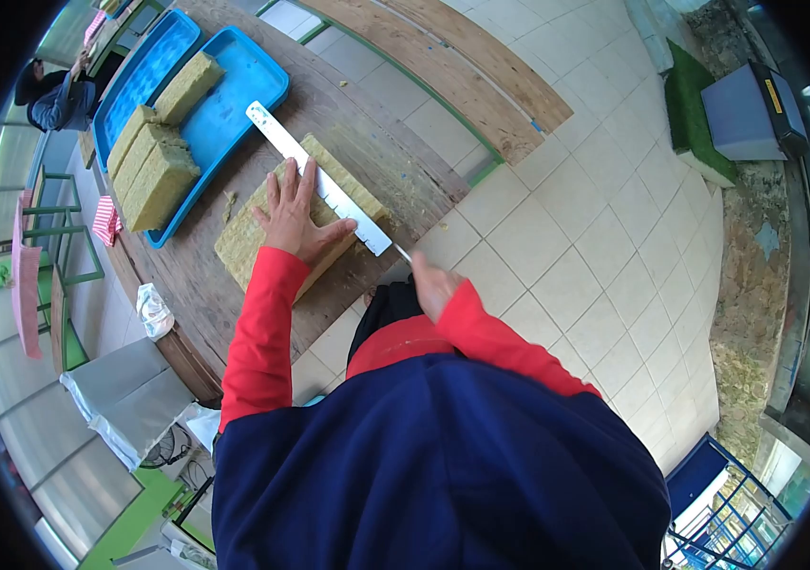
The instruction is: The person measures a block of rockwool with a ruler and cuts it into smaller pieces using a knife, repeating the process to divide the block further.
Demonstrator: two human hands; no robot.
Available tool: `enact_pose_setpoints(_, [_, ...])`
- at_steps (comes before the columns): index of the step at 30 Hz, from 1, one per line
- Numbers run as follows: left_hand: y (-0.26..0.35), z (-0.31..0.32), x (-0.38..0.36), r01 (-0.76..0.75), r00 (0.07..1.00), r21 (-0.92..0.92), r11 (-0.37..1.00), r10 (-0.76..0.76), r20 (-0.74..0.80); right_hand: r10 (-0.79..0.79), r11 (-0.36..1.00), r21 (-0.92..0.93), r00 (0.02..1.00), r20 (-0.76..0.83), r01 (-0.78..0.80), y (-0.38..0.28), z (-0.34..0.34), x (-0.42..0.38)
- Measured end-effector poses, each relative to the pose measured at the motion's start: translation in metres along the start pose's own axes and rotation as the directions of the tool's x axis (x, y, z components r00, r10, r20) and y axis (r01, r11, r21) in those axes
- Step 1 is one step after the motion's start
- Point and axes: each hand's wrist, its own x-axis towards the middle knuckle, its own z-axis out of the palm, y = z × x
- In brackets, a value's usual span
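- Your left hand [298, 226] is spread flat near the middle of the frame, fingers released rather than clenched, bearing down on the white ruler [333, 196] and the slab [241, 245] under it.
- Your right hand [435, 288] is just right of and below it, fingers grasping a thin tool [403, 253] near the ruler's lower end; you cannot tell its full shape, since your hand hides part of it.
- The slab, yellowish and coarse, lies at centre on the worn wooden surface [329, 81], near its right edge, with the ruler slanting across it.
- Up and left of it on the same surface you have a blue tray [210, 123] with cut blocks [160, 185] standing in it; another blue tray [153, 62] sits just beside it.
- A crumpled white bag [153, 312] lies at your surface's left edge.
- Beyond, at upper centre, runs a second wooden top [481, 76] with green framing.
- Pale tiled floor [557, 247] fills the right of your view, reaching a grey box [752, 112] by a green mat [695, 109] at upper right.
- Another person [63, 103] is at far upper left; a blue metal frame [728, 508] shows at lower right.
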Motion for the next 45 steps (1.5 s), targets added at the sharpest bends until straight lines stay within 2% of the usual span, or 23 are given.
enact_pose_setpoints(2, [-0.001, 0.002, 0.0, -0.01, 1.0, 0.011, 1.0, 0.01, -0.004, -0.047, 0.985, -0.164, 0.999, -0.006, 0.045, 0.025, 0.005, -0.017])
enact_pose_setpoints(5, [-0.001, 0.002, -0.001, -0.021, 1.0, 0.026, 0.999, 0.021, 0.001, -0.045, 0.981, -0.192, 0.999, -0.028, 0.039, 0.022, 0.005, -0.018])
enact_pose_setpoints(6, [-0.001, 0.002, 0.0, -0.023, 1.0, 0.026, 0.999, 0.023, 0.004, -0.043, 0.981, -0.192, 0.999, -0.029, 0.037, 0.018, 0.006, -0.012])
enact_pose_setpoints(8, [0.0, 0.001, -0.001, -0.027, 1.0, 0.019, 0.999, 0.027, 0.0, -0.14, 0.984, -0.125, 0.983, -0.122, 0.125, 0.006, 0.008, 0.008])
enact_pose_setpoints(11, [-0.001, 0.0, -0.002, -0.028, 1.0, 0.019, 0.999, 0.028, -0.005, -0.151, 0.979, -0.157, 0.981, -0.119, 0.132, -0.005, 0.014, 0.032])
enact_pose_setpoints(16, [-0.003, 0.001, 0.0, -0.018, 1.0, 0.025, 1.0, 0.019, -0.006, -0.176, 0.981, -0.105, 0.973, -0.148, 0.161, 0.019, 0.013, 0.007])
enact_pose_setpoints(19, [-0.001, 0.002, 0.001, -0.02, 1.0, 0.01, 1.0, 0.02, -0.007, -0.151, 0.97, -0.204, 0.985, -0.08, 0.132, 0.036, 0.007, -0.017])
enact_pose_setpoints(21, [0.0, 0.002, -0.001, -0.02, 1.0, 0.025, 0.999, 0.02, -0.015, -0.06, 0.981, -0.186, 0.996, -0.065, 0.047, 0.034, 0.005, -0.022])
enact_pose_setpoints(25, [-0.001, 0.002, -0.001, -0.022, 1.0, 0.016, 1.0, 0.022, -0.003, -0.087, 0.992, -0.093, 0.994, -0.072, 0.08, 0.018, 0.008, 0.008])
enact_pose_setpoints(27, [-0.001, 0.001, 0.001, -0.013, 1.0, 0.005, 1.0, 0.013, 0.003, -0.105, 0.978, -0.187, 0.994, -0.04, 0.096, 0.015, 0.009, 0.013])
enact_pose_setpoints(31, [-0.002, 0.0, 0.002, -0.004, 1.0, 0.036, 0.999, 0.003, 0.012, -0.084, 0.993, -0.085, 0.995, -0.051, 0.08, 0.036, 0.005, -0.016])
enact_pose_setpoints(34, [-0.001, 0.002, 0.0, -0.009, 1.0, 0.024, 1.0, 0.009, -0.002, -0.126, 0.955, -0.279, 0.988, -0.094, 0.095, 0.06, 0.015, -0.031])
enact_pose_setpoints(37, [-0.002, 0.001, 0.002, -0.004, 1.0, 0.031, 1.0, 0.004, 0.004, -0.163, 0.964, -0.228, 0.981, -0.109, 0.135, 0.054, 0.018, -0.02])
enact_pose_setpoints(40, [-0.001, 0.003, 0.0, -0.014, 1.0, 0.026, 1.0, 0.014, -0.004, -0.185, 0.953, -0.263, 0.977, -0.11, 0.151, 0.047, 0.027, 0.011])
enact_pose_setpoints(45, [-0.002, 0.001, 0.002, -0.012, 1.0, 0.017, 1.0, 0.012, 0.006, -0.128, 0.982, -0.149, 0.987, -0.1, 0.112, 0.074, 0.028, -0.021])
